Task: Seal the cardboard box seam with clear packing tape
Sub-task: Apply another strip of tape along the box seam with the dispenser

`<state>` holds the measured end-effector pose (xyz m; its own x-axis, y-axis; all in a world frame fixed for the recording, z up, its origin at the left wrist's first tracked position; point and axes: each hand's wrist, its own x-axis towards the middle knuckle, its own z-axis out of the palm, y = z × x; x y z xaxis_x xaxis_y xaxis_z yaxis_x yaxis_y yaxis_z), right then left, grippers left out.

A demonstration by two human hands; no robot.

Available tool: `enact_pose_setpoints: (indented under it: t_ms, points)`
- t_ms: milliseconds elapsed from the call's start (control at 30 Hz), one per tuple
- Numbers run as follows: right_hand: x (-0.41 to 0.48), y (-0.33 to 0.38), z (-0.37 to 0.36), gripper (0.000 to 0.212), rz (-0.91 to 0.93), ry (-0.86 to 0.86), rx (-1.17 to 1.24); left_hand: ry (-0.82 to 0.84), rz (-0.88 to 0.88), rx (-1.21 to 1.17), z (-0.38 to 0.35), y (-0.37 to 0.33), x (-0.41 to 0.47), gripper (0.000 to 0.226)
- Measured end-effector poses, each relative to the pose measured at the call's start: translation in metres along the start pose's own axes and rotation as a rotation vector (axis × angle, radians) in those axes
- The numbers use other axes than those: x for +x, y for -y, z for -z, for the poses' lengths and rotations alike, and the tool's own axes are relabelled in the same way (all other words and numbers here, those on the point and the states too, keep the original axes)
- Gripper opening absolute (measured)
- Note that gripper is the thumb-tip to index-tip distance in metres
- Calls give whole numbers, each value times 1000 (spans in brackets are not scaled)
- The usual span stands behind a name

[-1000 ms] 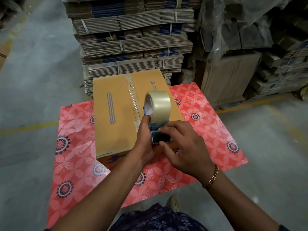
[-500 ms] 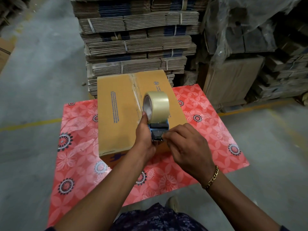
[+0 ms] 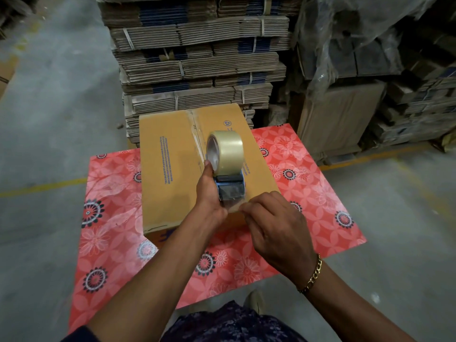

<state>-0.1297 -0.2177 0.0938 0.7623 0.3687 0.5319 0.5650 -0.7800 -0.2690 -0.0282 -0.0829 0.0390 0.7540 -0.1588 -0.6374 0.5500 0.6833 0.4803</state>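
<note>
Your left hand point(image 3: 209, 193) grips the blue tape dispenser point(image 3: 230, 187) from the side, thumb up against the clear tape roll point(image 3: 228, 153). The dispenser sits over the near end of the cardboard box point(image 3: 172, 169), close to the centre seam point(image 3: 196, 134). Your right hand point(image 3: 274, 228) pinches the free end of tape at the dispenser's mouth, fingers closed on it. The box rests on the red flowered surface point(image 3: 308, 206), long side running away from you. Bundled flat cartons point(image 3: 197, 58) stacked behind. Gold bracelet point(image 3: 313, 275) on your right wrist.
</note>
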Motion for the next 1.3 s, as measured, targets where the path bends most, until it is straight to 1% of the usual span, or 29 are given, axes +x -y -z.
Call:
enact_pose_setpoints:
  t_ms: [100, 233, 300, 500, 600, 733, 833, 900, 967, 1133, 1233, 1300]
  points:
    - [-3, 3, 3, 9, -6, 31, 2, 18, -5, 43, 1, -1, -1, 71]
    - [-1, 5, 9, 5, -45, 116, 0, 156, -35, 47, -4, -2, -12, 75]
    - [1, 5, 11, 4, -65, 136, 4, 189, -40, 64, -5, -2, -14, 76]
    - [-1, 6, 11, 4, -113, 84, 2, 220, -74, 92, -4, -3, -14, 80]
    - [-4, 3, 7, 5, -138, 91, 20, 188, -100, 95, -2, 1, -15, 78]
    - [-21, 3, 5, 7, -120, 177, 46, 222, -56, 75, -5, 17, -28, 65]
    - [-43, -1, 11, 6, -129, 270, 116, 251, 1, 80, 2, 39, -36, 71]
    - [-61, -7, 13, 3, -153, 338, 157, 230, 24, 111, 10, 57, -38, 77]
    - [-78, -11, 12, 3, -170, 425, 177, 189, 45, 157, 19, 74, -40, 76]
    - [-108, -20, 7, 2, -185, 601, 127, 129, 114, 333, 29, 111, -40, 60]
    - [-111, -24, 7, 2, -218, 652, 133, 98, 101, 432, 28, 114, -38, 52]
    - [-105, -30, 5, 4, -229, 648, 138, 89, 19, 479, 24, 104, -30, 55]
